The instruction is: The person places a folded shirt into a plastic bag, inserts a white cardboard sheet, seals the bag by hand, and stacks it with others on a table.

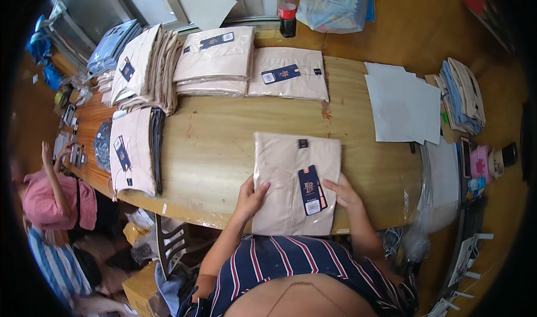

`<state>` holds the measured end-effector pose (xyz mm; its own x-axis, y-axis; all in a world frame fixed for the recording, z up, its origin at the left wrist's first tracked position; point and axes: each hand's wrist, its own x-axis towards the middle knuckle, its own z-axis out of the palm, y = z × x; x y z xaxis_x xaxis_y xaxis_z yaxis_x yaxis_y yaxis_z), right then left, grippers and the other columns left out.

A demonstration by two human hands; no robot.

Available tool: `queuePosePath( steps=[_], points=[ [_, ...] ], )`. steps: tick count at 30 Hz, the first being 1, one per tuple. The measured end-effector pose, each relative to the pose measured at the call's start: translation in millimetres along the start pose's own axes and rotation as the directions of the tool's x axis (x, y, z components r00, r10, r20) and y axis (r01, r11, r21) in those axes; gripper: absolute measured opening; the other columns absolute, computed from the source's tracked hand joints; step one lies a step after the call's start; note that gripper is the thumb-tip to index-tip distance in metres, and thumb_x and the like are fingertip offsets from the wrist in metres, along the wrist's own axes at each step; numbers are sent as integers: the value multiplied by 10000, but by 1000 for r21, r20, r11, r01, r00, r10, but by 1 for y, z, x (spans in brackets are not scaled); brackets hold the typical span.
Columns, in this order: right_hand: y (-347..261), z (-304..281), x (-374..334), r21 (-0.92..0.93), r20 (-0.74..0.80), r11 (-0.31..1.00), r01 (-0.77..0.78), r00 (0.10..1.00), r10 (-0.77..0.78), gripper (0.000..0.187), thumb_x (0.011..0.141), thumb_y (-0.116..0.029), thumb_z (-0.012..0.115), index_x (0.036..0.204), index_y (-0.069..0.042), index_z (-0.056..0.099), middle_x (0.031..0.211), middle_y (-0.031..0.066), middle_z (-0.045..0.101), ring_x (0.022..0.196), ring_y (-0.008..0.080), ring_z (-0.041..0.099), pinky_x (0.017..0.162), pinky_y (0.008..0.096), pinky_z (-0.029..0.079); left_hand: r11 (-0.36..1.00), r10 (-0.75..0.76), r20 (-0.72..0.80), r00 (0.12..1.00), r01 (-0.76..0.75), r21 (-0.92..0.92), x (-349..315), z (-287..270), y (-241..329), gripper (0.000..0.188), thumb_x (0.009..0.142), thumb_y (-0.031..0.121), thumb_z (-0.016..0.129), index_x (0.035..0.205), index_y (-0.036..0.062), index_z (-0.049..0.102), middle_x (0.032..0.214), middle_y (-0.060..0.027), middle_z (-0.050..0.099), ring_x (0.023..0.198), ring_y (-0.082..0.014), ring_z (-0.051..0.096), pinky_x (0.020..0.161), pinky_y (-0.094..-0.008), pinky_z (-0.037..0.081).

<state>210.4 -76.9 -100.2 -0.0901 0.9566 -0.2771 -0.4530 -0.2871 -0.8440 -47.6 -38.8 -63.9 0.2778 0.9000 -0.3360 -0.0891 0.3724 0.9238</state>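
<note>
Between my two hands is a folded beige garment (279, 174) in a clear plastic bag, held at the table's near edge close to my body. A dark blue hang tag (311, 188) lies on its front, and a small dark label shows near its top. My left hand (253, 196) grips the bag's left side, thumb on top. On the right side, my right hand (343, 192) holds the other edge with its thumb over the front, beside the tag. The fingers beneath the bag are hidden.
Bagged garments stand in stacks (215, 57) along the table's far left, with another pile (131, 155) nearer. White sheets (403, 104) lie to the right, beside more folded garments (464, 96). A cola bottle (287, 15) stands at the back. Two people (59, 199) are at left.
</note>
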Motion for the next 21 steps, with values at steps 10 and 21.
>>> queuePosePath(
  steps=[10,21],
  points=[
    [-115,-91,85,87,-513,681,727,619,-595,370,804,-278,532,1034,4,462,931,93,522,818,186,529,652,316,470,641,524,300,797,-601,478,-34,6,137,580,781,139,560,1285,79,279,1165,-119,480,1054,-223,464,886,-337,358],
    [-47,14,198,-171,-331,941,292,883,-334,410,766,-122,476,1164,-48,412,945,38,529,739,101,480,614,264,378,696,568,-684,458,176,696,-131,-286,56,235,781,91,521,1001,30,574,848,-98,625,758,-156,592,686,-266,451]
  ],
)
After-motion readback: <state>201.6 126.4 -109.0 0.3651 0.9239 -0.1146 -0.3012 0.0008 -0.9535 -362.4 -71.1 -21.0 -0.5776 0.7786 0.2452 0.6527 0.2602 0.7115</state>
